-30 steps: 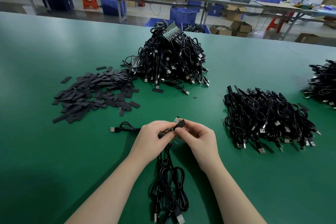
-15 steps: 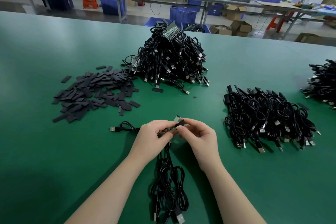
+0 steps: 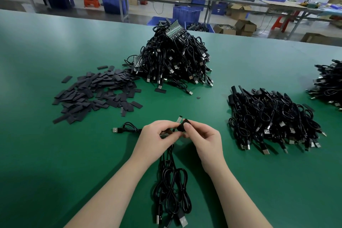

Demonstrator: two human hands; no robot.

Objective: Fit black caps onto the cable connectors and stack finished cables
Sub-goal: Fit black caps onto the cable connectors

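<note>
My left hand [image 3: 158, 136] grips a bunch of black cables [image 3: 171, 189] at their connector ends, just above the green table. A small green connector board [image 3: 164, 135] shows under its fingers, and a pale connector tip [image 3: 179, 118] sticks up beyond them. My right hand [image 3: 201, 136] pinches a black cap [image 3: 183, 125] between thumb and forefinger, right against the connector. The cables hang toward me in loops and end in USB plugs [image 3: 182, 221]. One USB plug [image 3: 115, 130] lies to the left of my left hand.
Loose black caps [image 3: 92, 96] are spread at the left. A tall heap of cables [image 3: 175, 61] rises behind. A flatter stack of cables [image 3: 272, 118] lies to the right, another pile [image 3: 329, 85] at the far right edge. Workbenches and blue crates stand beyond the table.
The cap in my right hand has turned slightly and slid closer onto the connector. Both hands stay in the same place.
</note>
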